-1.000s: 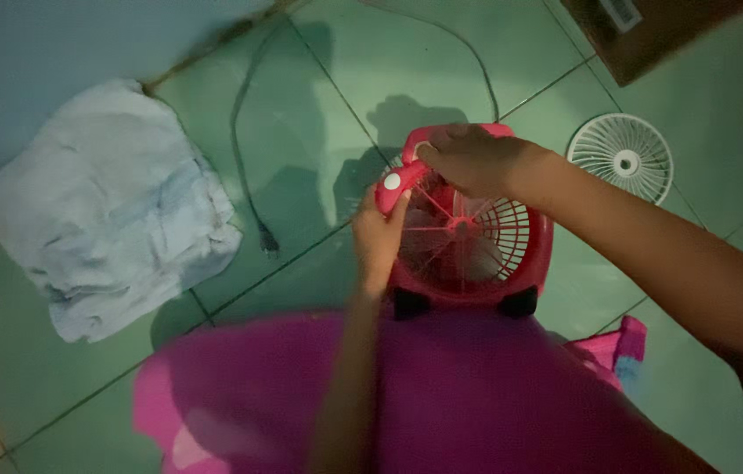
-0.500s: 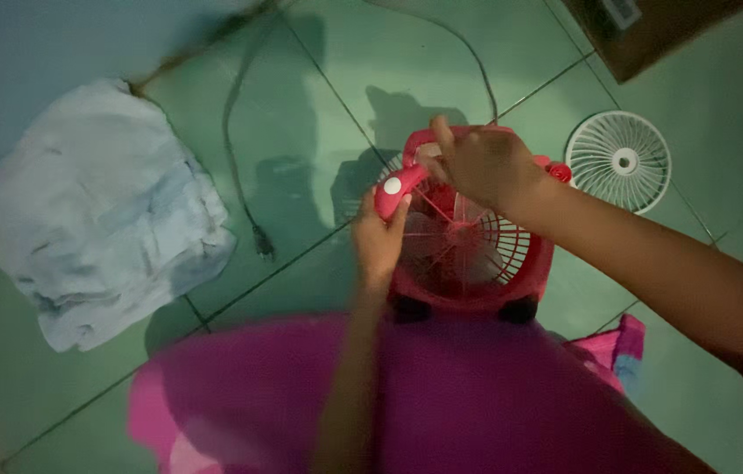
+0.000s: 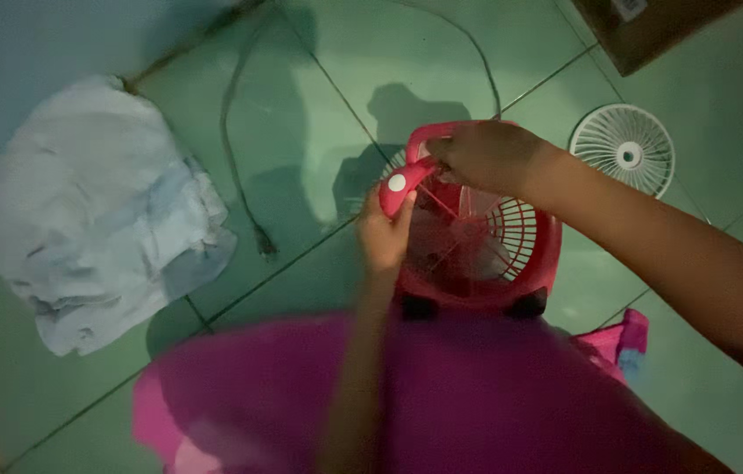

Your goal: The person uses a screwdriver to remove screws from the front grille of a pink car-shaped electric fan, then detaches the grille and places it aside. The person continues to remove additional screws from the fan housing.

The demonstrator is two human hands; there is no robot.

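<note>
Far to the left, a crumpled pale cloth [image 3: 90, 211] lies on the green tiled floor [image 3: 301, 114], its near edge well apart from everything else, with open tile between it and a thin dark cord [image 3: 233, 149] that runs down from the top of the view and ends in a plug near a tile joint. Right of the cord there is bare floor up to the small red fan [image 3: 477, 237], which lies on its back just in front of the person's pink-clad lap [image 3: 442, 395], two dark feet at its near edge. The left hand [image 3: 385, 237] comes straight up from the lap, arm upright in the view, and its fingers are closed around a red knob-like piece with a white dot [image 3: 398, 186] at the fan's left corner. The right hand [image 3: 486, 156] reaches in from the right, forearm slanting down across the floor, fingers curled over the fan's far rim and handle, gripping it; the grille below shows through. Further right, a round white grille [image 3: 623, 151] lies flat on the tile, apart from the fan, and a brown cardboard box [image 3: 652, 26] sits at the top right corner.
</note>
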